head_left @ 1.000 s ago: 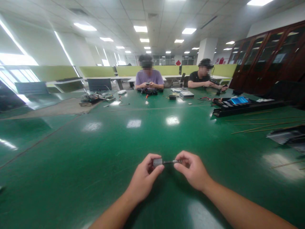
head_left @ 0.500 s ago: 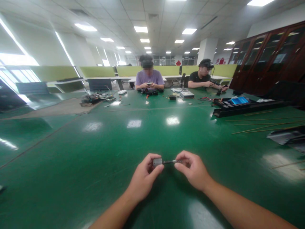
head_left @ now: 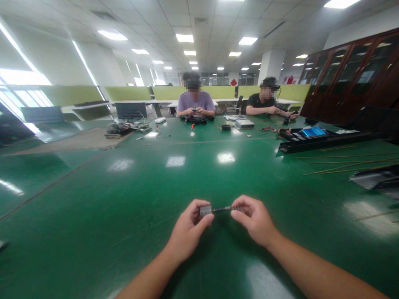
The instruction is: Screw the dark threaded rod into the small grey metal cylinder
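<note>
Between thumb and fingers, my left hand (head_left: pixel 188 229) grips a small grey metal cylinder (head_left: pixel 205 211). A thin dark rod (head_left: pixel 220 210) runs out of the cylinder's right side, lying level above the table. My right hand (head_left: pixel 258 221) is closed in a pinch at the rod's right end, on a spiral-grooved piece (head_left: pixel 236 207) that looks like a drill bit. Whether rod and spiral piece are one part I cannot tell. Fingers hide part of the cylinder and of the spiral end.
The green tabletop (head_left: pixel 140 187) spreads around my hands. Long thin rods (head_left: pixel 336 168) and a black channel-shaped tray (head_left: pixel 311 143) lie to the right. Electronic parts (head_left: pixel 120 128) are piled at far left. Two people, one in a purple shirt (head_left: pixel 199 101), sit across the table.
My right hand has shifted slightly right and up, and a little more of the rod shows between my hands. My left hand still holds the cylinder in nearly the same place.
</note>
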Tool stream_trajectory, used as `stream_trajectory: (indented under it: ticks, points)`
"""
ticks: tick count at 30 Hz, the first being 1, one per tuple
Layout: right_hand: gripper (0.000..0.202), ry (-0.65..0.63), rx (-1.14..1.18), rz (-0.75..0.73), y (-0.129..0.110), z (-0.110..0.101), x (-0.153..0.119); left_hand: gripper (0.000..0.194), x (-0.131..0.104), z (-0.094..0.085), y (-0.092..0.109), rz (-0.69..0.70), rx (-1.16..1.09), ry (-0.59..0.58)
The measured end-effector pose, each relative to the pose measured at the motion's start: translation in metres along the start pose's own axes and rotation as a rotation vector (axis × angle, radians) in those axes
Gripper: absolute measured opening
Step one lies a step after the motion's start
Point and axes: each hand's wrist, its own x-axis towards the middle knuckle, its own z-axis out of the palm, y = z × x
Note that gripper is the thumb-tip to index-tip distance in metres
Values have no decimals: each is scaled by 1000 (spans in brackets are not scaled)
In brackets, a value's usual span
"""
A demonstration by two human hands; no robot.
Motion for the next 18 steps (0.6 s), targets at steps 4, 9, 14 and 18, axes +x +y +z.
stream_trajectory:
  ticks: [4, 9, 14, 18]
  points:
    - [22, 105, 258, 20, 6, -3, 8, 26, 6, -3, -4, 33, -181, 90]
    - [26, 62, 360, 47, 8, 2, 12, 44, 9, -11, -8, 27, -392, 212]
    - [25, -6, 334, 21, 2, 5, 9, 37, 11, -17, -2, -32, -464, 318]
    - [26, -21, 310, 28, -3, 3, 6, 61, 10, -38, 12, -17, -390, 438]
